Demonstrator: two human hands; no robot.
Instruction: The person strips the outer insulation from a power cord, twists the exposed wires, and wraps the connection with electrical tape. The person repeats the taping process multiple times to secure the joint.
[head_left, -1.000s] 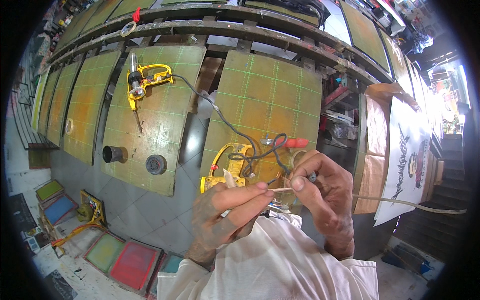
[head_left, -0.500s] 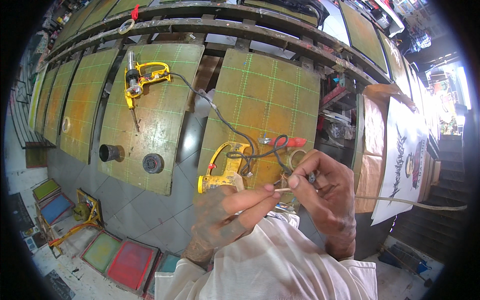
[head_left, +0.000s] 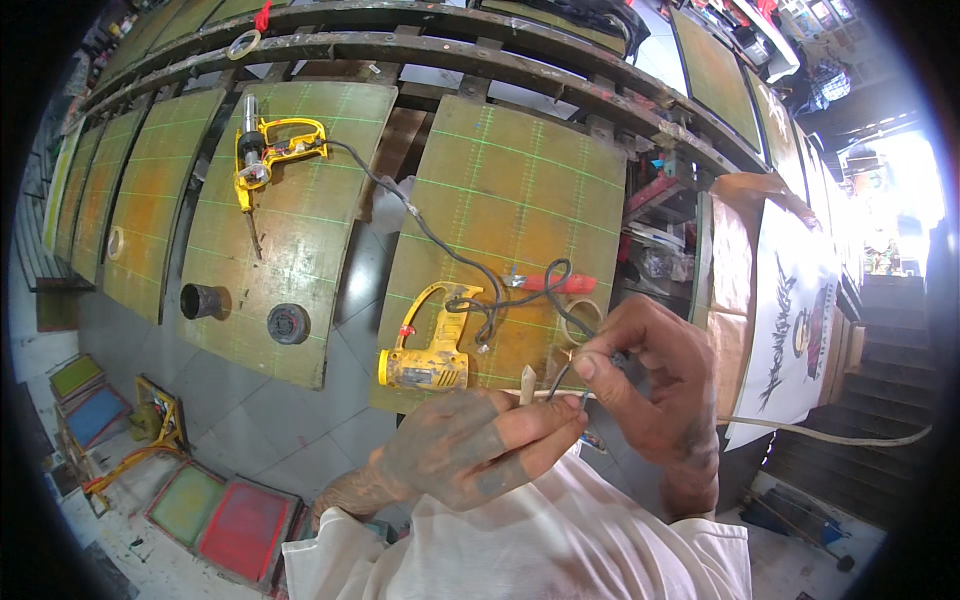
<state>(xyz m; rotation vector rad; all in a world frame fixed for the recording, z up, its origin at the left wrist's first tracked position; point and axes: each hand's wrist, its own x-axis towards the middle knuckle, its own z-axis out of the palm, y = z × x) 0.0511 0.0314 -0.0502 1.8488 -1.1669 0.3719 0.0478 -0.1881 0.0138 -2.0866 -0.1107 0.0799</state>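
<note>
My left hand (head_left: 480, 445) is closed on a pale cord (head_left: 540, 393) and a short dark wire (head_left: 557, 384); a pale pointed strip (head_left: 527, 385) stands up from its fingers. My right hand (head_left: 645, 395) pinches wire ends at the dark cable (head_left: 585, 333), with a bit of copper showing. Just behind my hands lies an empty yellow tool housing (head_left: 425, 365), the looped cable over its handle. A red-handled tool (head_left: 560, 283) and a tape roll (head_left: 580, 318) lie nearby. The cable runs to an opened yellow tool (head_left: 252, 150) with a metal barrel on the left board (head_left: 330, 240).
A dark cylinder (head_left: 203, 300) and a round black cap (head_left: 288, 323) are on the left board. Metal rails (head_left: 350, 45) run behind the boards. Brown paper and a printed white sheet (head_left: 790, 250) are at right, above dark steps (head_left: 890, 360). Coloured screens (head_left: 250, 530) lean at lower left.
My left hand has moved down and right, taking the pale strip along and uncovering the yellow housing. My right hand still pinches at the wires. The view has shifted slightly.
</note>
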